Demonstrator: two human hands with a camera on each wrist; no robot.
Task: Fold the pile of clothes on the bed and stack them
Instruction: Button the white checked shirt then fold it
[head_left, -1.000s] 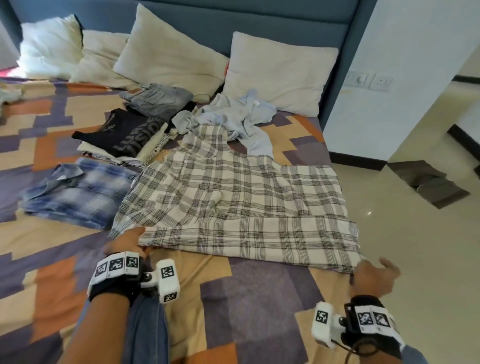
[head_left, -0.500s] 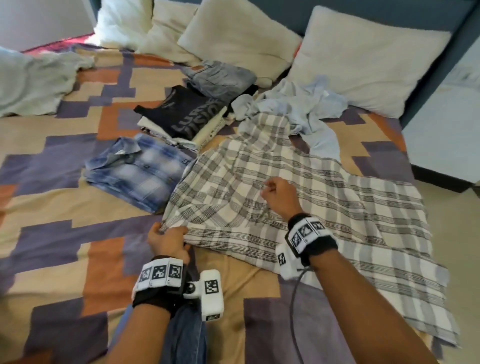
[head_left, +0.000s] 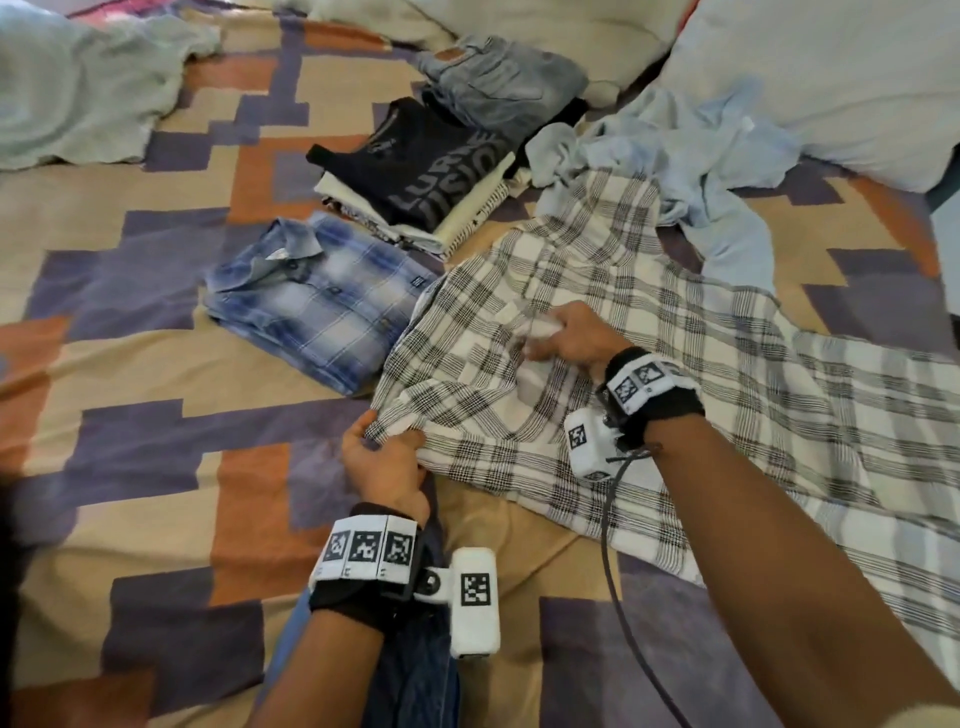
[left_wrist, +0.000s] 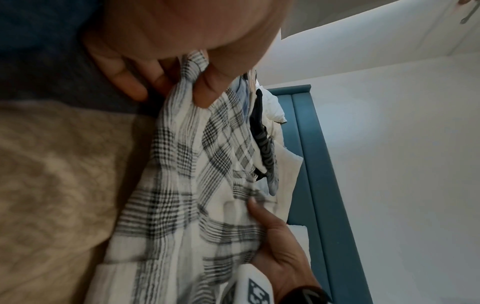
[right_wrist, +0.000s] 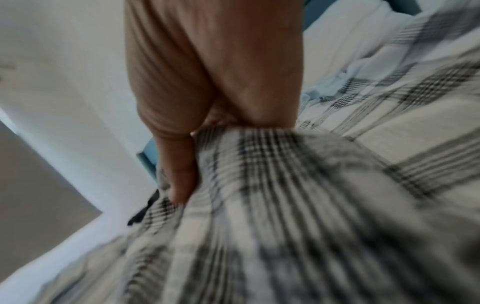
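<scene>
From the head view, a plaid shirt (head_left: 649, 374) lies spread across the patterned bedcover (head_left: 130, 364), its collar end toward the pillows (head_left: 831, 67) and a crumpled pale blue shirt (head_left: 691, 150). The left hand (head_left: 387, 462) pinches the shirt's near left corner, thumb on top of the cloth. The right hand (head_left: 569, 338) sits on the shirt's middle with fingers curled round a bunched fold. Just beside the shirt on the left is a folded blue check shirt (head_left: 322, 296); beyond that stands a stack with a black printed tee (head_left: 426, 161) on top, and folded grey jeans (head_left: 498, 83) behind it. A loose pale green garment (head_left: 78, 88) lies well apart at the far left. In the left wrist view, the left thumb and fingers (left_wrist: 205, 90) clamp the gathered plaid corner (left_wrist: 182, 164) above the bedcover, and the right hand (left_wrist: 280, 251) grips cloth farther along, with a blue headboard (left_wrist: 309, 164) behind. The right wrist view is blurred, yet the right hand (right_wrist: 207, 82) plainly closes on a ridge of plaid fabric (right_wrist: 285, 195) pulled up from the rest.
</scene>
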